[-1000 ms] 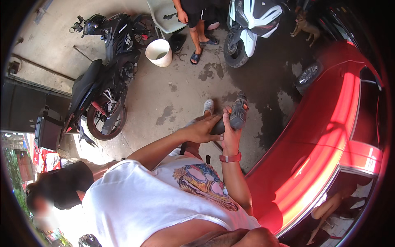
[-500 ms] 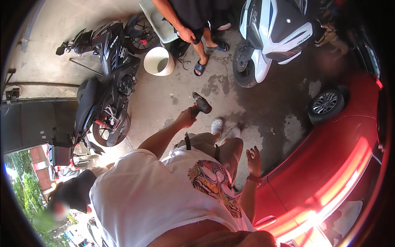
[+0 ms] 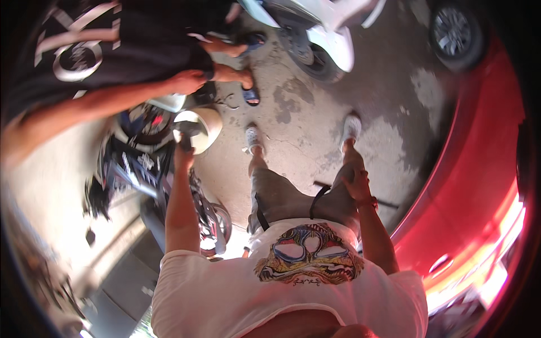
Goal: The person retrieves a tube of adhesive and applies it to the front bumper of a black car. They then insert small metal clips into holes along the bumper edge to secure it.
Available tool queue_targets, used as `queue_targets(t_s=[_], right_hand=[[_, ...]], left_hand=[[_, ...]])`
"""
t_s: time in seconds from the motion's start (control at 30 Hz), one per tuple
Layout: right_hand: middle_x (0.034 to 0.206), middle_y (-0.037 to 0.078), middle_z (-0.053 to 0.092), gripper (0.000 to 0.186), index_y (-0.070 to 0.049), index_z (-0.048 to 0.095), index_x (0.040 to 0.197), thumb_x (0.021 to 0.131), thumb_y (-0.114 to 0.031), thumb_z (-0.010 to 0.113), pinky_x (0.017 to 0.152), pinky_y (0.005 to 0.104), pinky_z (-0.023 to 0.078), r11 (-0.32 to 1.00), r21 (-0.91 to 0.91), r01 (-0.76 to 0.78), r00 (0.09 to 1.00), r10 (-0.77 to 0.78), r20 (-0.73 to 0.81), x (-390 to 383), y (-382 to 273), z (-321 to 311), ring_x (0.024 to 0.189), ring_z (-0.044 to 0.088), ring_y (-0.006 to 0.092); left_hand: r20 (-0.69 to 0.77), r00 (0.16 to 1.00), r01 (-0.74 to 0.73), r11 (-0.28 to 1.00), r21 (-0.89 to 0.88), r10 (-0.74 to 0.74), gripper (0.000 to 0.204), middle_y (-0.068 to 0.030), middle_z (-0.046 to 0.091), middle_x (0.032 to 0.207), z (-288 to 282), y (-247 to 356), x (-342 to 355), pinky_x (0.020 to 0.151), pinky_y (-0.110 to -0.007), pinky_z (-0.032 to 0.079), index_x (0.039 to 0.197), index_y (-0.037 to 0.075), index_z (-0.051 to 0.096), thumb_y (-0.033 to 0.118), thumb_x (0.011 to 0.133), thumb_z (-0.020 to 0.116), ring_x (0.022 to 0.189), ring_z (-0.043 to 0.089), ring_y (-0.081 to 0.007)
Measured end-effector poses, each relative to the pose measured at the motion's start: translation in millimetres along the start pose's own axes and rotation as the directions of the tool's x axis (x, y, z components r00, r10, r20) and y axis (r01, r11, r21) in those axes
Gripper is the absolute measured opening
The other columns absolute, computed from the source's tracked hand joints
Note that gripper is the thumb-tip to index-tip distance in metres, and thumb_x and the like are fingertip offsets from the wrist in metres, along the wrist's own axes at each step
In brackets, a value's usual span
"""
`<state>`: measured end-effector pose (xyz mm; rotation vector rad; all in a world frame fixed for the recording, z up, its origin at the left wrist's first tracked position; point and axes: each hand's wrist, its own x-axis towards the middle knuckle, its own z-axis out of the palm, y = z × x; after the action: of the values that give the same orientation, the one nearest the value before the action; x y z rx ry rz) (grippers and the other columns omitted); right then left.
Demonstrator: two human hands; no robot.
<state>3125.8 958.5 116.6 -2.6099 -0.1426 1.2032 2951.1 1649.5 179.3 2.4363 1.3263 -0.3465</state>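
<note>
Watching the L hand first, since most of the risk I see is there. Arm's stretched out over the left part of the floor, holding a dark drill; from my view it overlaps the white bucket. Can't tell if it's above the rim, in front or touching, no depth cue. If grip slips, drill could drop in the bucket or hit the floor. If the arm swings wide L, might knock the motorbike along the floor's left edge. Co-worker's hand shows near too, just past the bucket, so a careless fwd swing might clip it. Blur around the drill, so can't confirm where the index finger sits; accidental trigger press poss.

Hands: L fingers wrapped round the handle, closed up on it afaict, nothing else seen in it. R hand rests at the right thigh of the grey shorts, fingers part spread, no item visible; palm's hidden, so can't rule out sth small. Red car runs along the floor's right edge, well apart from the drill. White scooter stands toward the far edge, approx centre.
</note>
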Motion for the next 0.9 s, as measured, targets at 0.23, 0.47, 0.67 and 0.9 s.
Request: queue_targets(t_s=[0.23,0.47,0.67,0.9], right_hand=[[0.147,0.03,0.037,0.085,-0.012,0.042,0.15,0.081,-0.045,0.081,0.106,0.0577,0.045,0.905,-0.124,-0.408,0.913,0.403,-0.065,-61,-185,106,0.133,0.044,0.0507],[0.144,0.031,0.04,0.086,-0.015,0.041,0.15,0.08,-0.042,0.082,0.106,0.06,0.043,0.793,0.231,-0.563,0.823,0.562,0.078,-72,-206,190,0.132,0.042,0.0527],[0.148,0.032,0.036,0.088,-0.013,0.036,0.153,0.083,-0.048,0.077,0.108,0.0626,0.04,0.792,0.171,-0.587,0.807,0.589,0.044,-68,-198,199,0.137,0.037,0.0547],[0.144,0.031,0.038,0.091,-0.01,0.036,0.152,0.08,-0.046,0.079,0.103,0.0638,0.044,0.82,0.284,-0.497,0.861,0.507,0.041,-86,-139,128,0.133,0.04,0.0528]], left_hand=[[0.112,0.946,0.317,0.94,-0.127,-0.304,0.074,-0.0243,0.067,0.131,23,-89,314,0.092,-0.046,0.054,0.135,-0.009,0.058,0.039,0.084,0.082,0.11,0.069,-0.0365],[0.083,0.975,0.211,0.976,-0.044,-0.207,0.073,-0.0253,0.068,0.128,38,-188,485,0.095,-0.049,0.054,0.131,-0.008,0.061,0.051,0.09,0.073,0.112,0.068,-0.0397],[-0.469,0.863,0.453,0.698,0.554,-0.188,0.109,-0.0288,0.037,0.159,48,-156,510,0.119,-0.055,0.031,0.158,-0.004,0.026,0.078,0.09,0.05,0.146,0.039,-0.0456],[0.313,0.939,-0.322,0.675,0.664,0.14,0.075,-0.0293,0.034,0.16,118,-63,129,0.116,-0.056,0.036,0.147,0.005,0.052,0.052,0.091,0.067,0.143,0.042,-0.0424]])
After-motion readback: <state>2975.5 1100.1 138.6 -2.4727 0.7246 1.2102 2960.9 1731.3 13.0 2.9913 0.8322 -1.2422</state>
